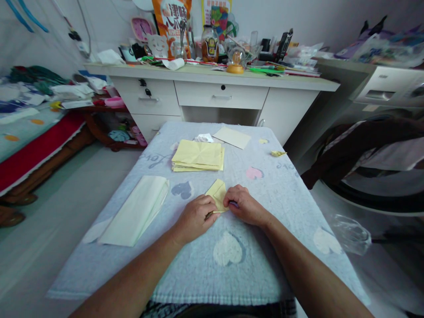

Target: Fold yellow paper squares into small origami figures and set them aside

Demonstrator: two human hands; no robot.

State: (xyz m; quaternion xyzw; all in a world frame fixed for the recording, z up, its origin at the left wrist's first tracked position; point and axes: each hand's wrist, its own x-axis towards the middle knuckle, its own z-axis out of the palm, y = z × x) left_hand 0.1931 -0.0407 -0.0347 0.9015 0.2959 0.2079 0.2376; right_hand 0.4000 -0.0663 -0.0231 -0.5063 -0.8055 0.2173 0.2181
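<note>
A small piece of folded yellow paper (pixel 217 192) lies on the cloth-covered table between my hands. My left hand (pixel 198 216) is closed on its lower left edge, fingers curled. On the other side, my right hand (pixel 247 205) pinches the right edge, its fingers bent inward. Just beyond is a stack of yellow paper sheets (pixel 198 154), with crease lines on the top one. A folded pale sheet (pixel 137 212) rests to the left of my left hand. Far right on the cloth sits a small folded yellow paper piece (pixel 278 153).
A cream card (pixel 232 137) and a crumpled white tissue (pixel 203 138) lie behind the stack. The heart-patterned cloth (pixel 228 282) covers the table. Beyond stands a white desk (pixel 221 95) crowded with jars and bags. A washing machine (pixel 391 88) is at right, a bed (pixel 36 150) at left.
</note>
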